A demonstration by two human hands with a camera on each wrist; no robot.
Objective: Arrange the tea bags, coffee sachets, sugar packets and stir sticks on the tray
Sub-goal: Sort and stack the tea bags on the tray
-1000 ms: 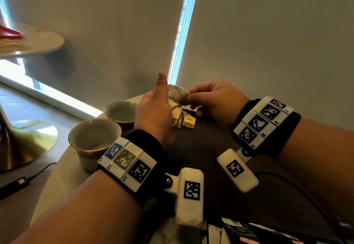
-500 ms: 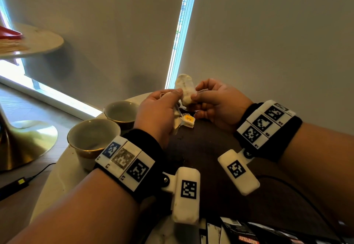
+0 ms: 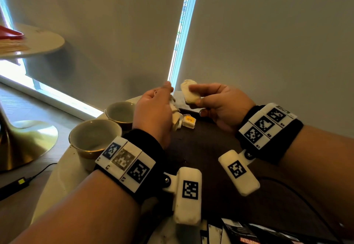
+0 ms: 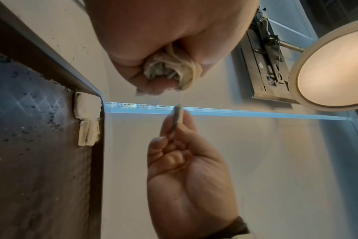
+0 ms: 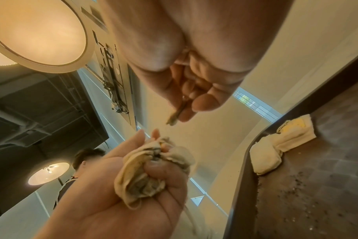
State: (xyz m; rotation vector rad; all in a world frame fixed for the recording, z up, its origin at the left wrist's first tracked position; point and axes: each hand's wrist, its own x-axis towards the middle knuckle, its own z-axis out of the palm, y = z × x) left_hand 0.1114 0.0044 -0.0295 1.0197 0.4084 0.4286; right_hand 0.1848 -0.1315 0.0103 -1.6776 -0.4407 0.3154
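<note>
My left hand [image 3: 153,107] grips a crumpled bunch of pale tea bags [image 5: 145,171], also seen bunched in the left wrist view [image 4: 170,67]. My right hand [image 3: 216,102] pinches a single tea bag [image 3: 189,94] between thumb and fingers, raised above the far edge of the dark brown tray [image 3: 210,157]. In the wrist views this single tea bag shows edge-on [image 4: 177,118] [image 5: 175,116]. Tea bags with a yellow tag [image 3: 188,121] lie in the tray's far corner [image 5: 284,135] [image 4: 86,119]. Dark and white sachets [image 3: 239,232] lie at the near edge.
Two empty cups [image 3: 93,138] [image 3: 120,111] stand left of the tray on the round white table [image 3: 53,182]. A blind-covered window rises close behind. Another round table [image 3: 40,40] and a gold pedestal base [image 3: 24,144] stand at left. A cable [image 3: 34,174] runs on the floor.
My right hand has pulled one tea bag out of the bunch in my left hand and lifted it up and to the right. Both hands have risen a little.
</note>
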